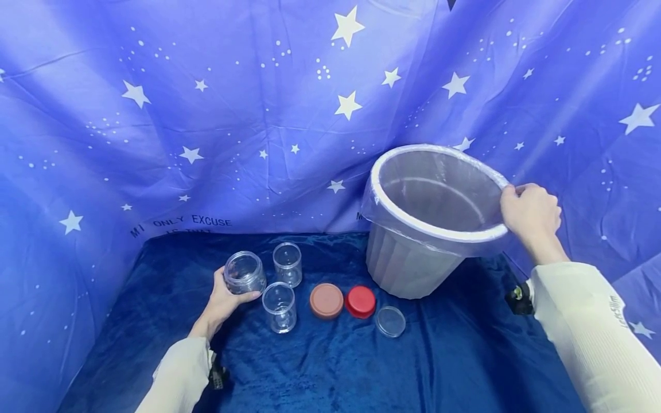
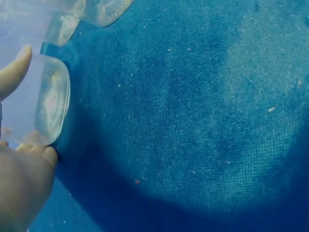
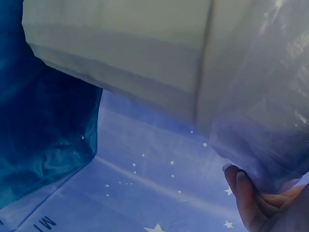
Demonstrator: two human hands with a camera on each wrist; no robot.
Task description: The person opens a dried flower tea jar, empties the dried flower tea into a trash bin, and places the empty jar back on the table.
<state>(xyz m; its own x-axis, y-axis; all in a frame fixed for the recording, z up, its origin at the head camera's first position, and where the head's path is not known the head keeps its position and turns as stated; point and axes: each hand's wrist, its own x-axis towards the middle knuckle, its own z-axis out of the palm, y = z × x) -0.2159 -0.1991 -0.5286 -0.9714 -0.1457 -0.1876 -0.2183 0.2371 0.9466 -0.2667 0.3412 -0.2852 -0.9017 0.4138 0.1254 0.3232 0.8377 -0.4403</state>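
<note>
My left hand point(image 1: 223, 302) grips a clear wide plastic jar point(image 1: 245, 274) from its left side, thumb along the near side. In the left wrist view that jar's base point(image 2: 53, 99) shows close over the blue cloth, between thumb and fingers. Two more lidless clear jars, a far one point(image 1: 287, 265) and a near one point(image 1: 280, 308), stand just right of it. My right hand point(image 1: 532, 213) holds the right rim of a grey trash bin point(image 1: 413, 264), which is tilted and lined with a clear plastic bag point(image 1: 382, 212). In the right wrist view the fingers point(image 3: 244, 193) curl at the bag's edge.
Right of the jars lie a brown-pink lid point(image 1: 326, 300), a red lid point(image 1: 360, 302) and a clear lid point(image 1: 391, 321) in a row. Dark blue cloth point(image 1: 330, 373) covers the table. A blue star-patterned curtain point(image 1: 289, 115) hangs behind and at both sides.
</note>
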